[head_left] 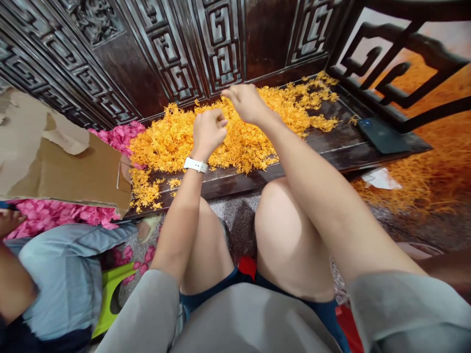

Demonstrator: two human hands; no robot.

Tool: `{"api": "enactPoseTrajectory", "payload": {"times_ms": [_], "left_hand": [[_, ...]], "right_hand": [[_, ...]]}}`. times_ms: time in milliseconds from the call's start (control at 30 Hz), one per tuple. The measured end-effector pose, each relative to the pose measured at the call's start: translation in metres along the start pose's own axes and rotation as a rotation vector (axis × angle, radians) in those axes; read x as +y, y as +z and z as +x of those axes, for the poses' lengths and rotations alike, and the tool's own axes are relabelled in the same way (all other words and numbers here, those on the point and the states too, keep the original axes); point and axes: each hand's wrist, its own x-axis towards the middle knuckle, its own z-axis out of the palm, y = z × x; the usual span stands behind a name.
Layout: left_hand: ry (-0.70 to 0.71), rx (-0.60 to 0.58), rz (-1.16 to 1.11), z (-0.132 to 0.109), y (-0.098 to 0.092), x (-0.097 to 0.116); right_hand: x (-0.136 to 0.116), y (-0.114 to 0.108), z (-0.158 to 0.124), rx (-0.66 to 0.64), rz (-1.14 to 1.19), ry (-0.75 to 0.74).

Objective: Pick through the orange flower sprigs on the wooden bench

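1. Head view, nearest: the person's grey sleeves and bare knees fill the bottom; a red patch shows between the legs.
2. At lower left a second person in a blue sleeve point(59, 264) sits beside a green stool point(110, 289), with pink flowers point(55, 213) behind and a cardboard sheet point(73, 171) lying over them.
3. The left hand point(208, 130), with a white watch point(196, 165) on the wrist, is curled into a loose fist above the near part of the yellow petals point(239, 137); whether it pinches anything cannot be told.
4. The right hand point(246, 102) hovers just beyond it, fingers bent together and pointing left over the same heap; what they grip, if anything, is too small to tell.
5. The petals lie spread across the dark wooden tabletop point(331, 147), some spilling toward its front edge at the left.
6. A dark phone point(382, 135) rests on the right end.
7. A carved panel point(184, 54) rises behind.
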Motion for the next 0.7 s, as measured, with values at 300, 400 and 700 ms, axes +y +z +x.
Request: {"api": "enactPoseTrajectory", "payload": {"times_ms": [300, 400, 700], "left_hand": [[-0.327, 0.278, -0.538, 0.011, -0.041, -0.04], [-0.411, 0.27, -0.693, 0.015, -0.032, -0.033], [-0.395, 0.336, -0.88, 0.017, -0.01, -0.018]], "right_hand": [[0.053, -0.025, -0.03, 0.188, -0.112, 0.206], [0.036, -0.011, -0.03, 0.113, -0.129, 0.147], [-0.031, 0.018, -0.032, -0.448, 0.2, -0.205]]}}
